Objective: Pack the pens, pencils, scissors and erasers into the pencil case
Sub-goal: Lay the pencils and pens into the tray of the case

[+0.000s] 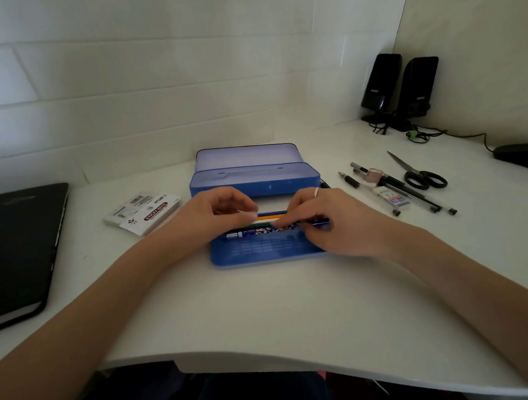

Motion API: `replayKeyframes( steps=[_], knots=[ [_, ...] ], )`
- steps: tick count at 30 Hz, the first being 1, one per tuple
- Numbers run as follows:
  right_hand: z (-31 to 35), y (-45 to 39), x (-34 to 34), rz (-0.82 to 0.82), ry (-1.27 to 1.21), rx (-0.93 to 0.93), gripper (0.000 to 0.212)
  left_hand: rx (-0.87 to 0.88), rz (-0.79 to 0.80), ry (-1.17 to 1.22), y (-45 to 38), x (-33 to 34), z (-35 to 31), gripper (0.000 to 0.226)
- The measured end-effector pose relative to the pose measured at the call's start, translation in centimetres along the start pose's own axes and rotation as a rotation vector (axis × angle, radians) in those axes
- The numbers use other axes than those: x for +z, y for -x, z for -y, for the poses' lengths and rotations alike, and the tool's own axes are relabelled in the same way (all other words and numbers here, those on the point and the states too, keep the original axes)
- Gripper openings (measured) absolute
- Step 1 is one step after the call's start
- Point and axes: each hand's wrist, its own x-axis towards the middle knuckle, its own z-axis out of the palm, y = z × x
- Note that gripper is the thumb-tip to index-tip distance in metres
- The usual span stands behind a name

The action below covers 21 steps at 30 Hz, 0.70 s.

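Pencil case (268, 251): blue, opened out in front of you on the white desk (261, 315); upper tray and lid stand behind, the flat lower tray lies nearest you.
Items in hand: a patterned pen (258, 231) and a few pencils (268, 219) lie across the near tray, long axes running left to right, parallel to the tray's long side.
Right hand (324, 224): fingers curled down and pinched together on the right end of the patterned pen; a ring shows on one finger.
Left hand (215, 215): fingers bent, tips close together over the left ends of the pencils; whether it grips or only steadies them I cannot tell.
Still to pack: scissors (419, 173), black pens (398, 188) and a small eraser (392, 195) lie well apart to your right, beyond the case.
Key relation: those things all lie on your right hand's side, long axes slanting away from you; judged from this, your right hand is the nearer one to fetch them, then turn each parallel to the tray.
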Motion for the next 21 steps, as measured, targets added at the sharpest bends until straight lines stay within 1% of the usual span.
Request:
replayKeyframes(
  steps=[2, 4, 8, 10, 13, 16, 21],
  knots=[
    [0.3, -0.1, 0.3, 0.034, 0.009, -0.027, 0.050, 0.032, 0.035, -0.106, 0.0, 0.0, 0.0, 0.022],
    [0.6, -0.2, 0.5, 0.065, 0.029, -0.035, 0.051, 0.058, 0.050, -0.158, 0.0, 0.0, 0.1, 0.029],
    [0.4, -0.4, 1.0, 0.015, 0.085, -0.061, 0.047, 0.090, 0.054, -0.180, -0.1, -0.1, 0.2, 0.030],
    [0.1, -0.5, 0.8, -0.045, 0.116, -0.079, 0.041, 0.102, 0.058, -0.182, -0.1, -0.1, 0.2, 0.029],
    [-0.2, -0.3, -0.4, -0.106, 0.147, -0.009, 0.025, 0.101, 0.057, -0.183, -0.2, -0.1, 0.3, 0.027],
    [-0.9, -0.1, -1.3, -0.072, 0.204, 0.076, 0.014, 0.104, 0.058, -0.181, -0.2, -0.1, 0.4, 0.026],
    [-1.2, -0.2, -1.2, -0.047, 0.181, 0.119, 0.008, 0.116, 0.057, -0.170, -0.2, -0.1, 0.3, 0.026]
  ],
)
